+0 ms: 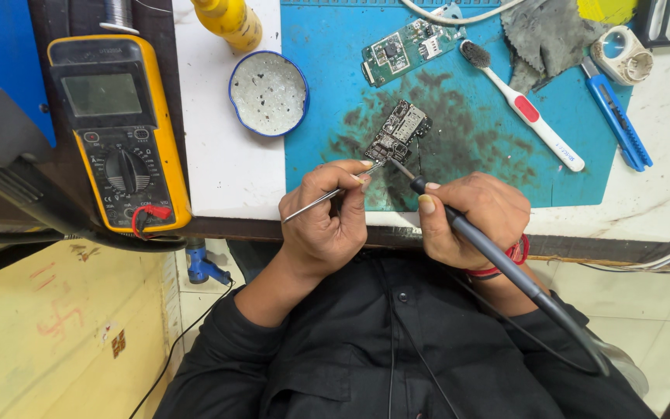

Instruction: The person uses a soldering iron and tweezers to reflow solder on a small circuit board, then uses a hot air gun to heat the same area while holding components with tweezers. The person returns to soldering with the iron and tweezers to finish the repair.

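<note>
The left hand [326, 221] pinched thin tweezers [333, 193]; the right hand [471, 217] gripped a soldering iron [498, 256]. Both tips met a small circuit board [398, 131] on the blue mat [459, 167], near its front edge, beside a round tin [268, 93].

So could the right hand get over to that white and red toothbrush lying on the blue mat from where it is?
Probably yes: the right hand sits just below the white and red toothbrush, with bare blue mat between them. But its grip is full with the grey soldering iron.
</note>
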